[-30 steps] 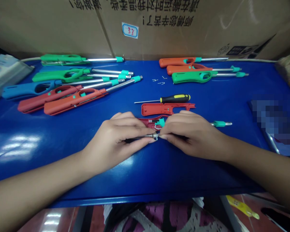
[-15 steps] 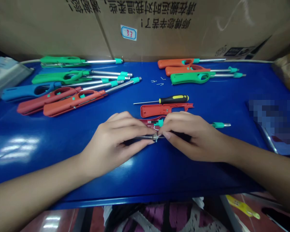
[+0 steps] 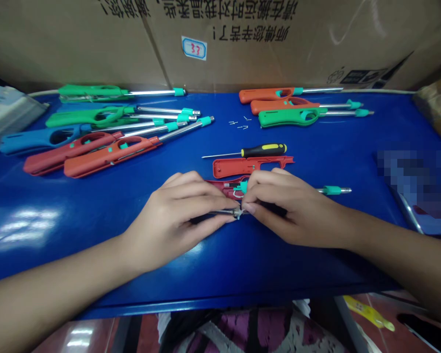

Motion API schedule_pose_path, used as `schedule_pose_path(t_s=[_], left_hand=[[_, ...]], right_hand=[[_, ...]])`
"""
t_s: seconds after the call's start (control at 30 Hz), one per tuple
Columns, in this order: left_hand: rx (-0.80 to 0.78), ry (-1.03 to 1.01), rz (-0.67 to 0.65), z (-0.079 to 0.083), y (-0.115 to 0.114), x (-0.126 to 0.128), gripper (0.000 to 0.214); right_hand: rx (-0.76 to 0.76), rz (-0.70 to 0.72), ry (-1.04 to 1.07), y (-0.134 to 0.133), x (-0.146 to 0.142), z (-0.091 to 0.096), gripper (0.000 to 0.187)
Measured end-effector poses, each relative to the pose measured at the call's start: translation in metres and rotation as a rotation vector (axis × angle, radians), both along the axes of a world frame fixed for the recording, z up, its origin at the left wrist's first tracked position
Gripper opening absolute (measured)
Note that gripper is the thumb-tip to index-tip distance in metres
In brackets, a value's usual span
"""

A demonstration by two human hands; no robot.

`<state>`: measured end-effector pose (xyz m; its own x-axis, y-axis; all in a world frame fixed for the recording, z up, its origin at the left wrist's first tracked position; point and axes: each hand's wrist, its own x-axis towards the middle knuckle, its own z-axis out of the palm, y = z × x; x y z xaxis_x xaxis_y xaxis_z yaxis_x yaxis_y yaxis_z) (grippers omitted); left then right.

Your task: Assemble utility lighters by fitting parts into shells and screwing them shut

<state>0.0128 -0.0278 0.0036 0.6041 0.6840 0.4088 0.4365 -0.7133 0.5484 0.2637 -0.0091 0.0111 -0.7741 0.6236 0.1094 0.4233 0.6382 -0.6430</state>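
Note:
My left hand (image 3: 176, 215) and my right hand (image 3: 286, 208) meet over the middle of the blue table (image 3: 95, 220), both pinching a thin metal part (image 3: 231, 212) held between their fingertips. Just behind the fingers lies an opened dark red lighter half (image 3: 224, 187) with a teal slider (image 3: 242, 187); its metal tube with a teal collar (image 3: 332, 190) sticks out to the right. An orange-red lighter shell (image 3: 242, 166) lies behind that, and a black and yellow screwdriver (image 3: 257, 150) lies beyond it.
Several long lighters in green, blue and red (image 3: 95, 132) are piled at the back left. Three more lighters (image 3: 297, 105) lie at the back right, with tiny metal pins (image 3: 240, 123) near them. Cardboard boxes (image 3: 242, 39) stand along the back edge.
My hands have stayed together on the small part, with only slight finger shifts. The view has drifted a little.

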Motion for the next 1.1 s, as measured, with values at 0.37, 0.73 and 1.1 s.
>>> schedule_pose_path(t_s=[0.37, 0.73, 1.1], left_hand=[[-0.038, -0.022, 0.021, 0.0026, -0.0001, 0.0015, 0.018], [-0.096, -0.109, 0.118, 0.0005, 0.0012, 0.0027, 0.023], [-0.124, -0.128, 0.151, -0.0006, 0.0014, 0.0051, 0.016]], right_hand=[[0.020, -0.036, 0.029, 0.0006, 0.0007, -0.0008, 0.012], [0.115, -0.064, 0.205, 0.0046, -0.0024, -0.0060, 0.010], [0.142, -0.094, 0.215, 0.0035, -0.0043, -0.0073, 0.010]])
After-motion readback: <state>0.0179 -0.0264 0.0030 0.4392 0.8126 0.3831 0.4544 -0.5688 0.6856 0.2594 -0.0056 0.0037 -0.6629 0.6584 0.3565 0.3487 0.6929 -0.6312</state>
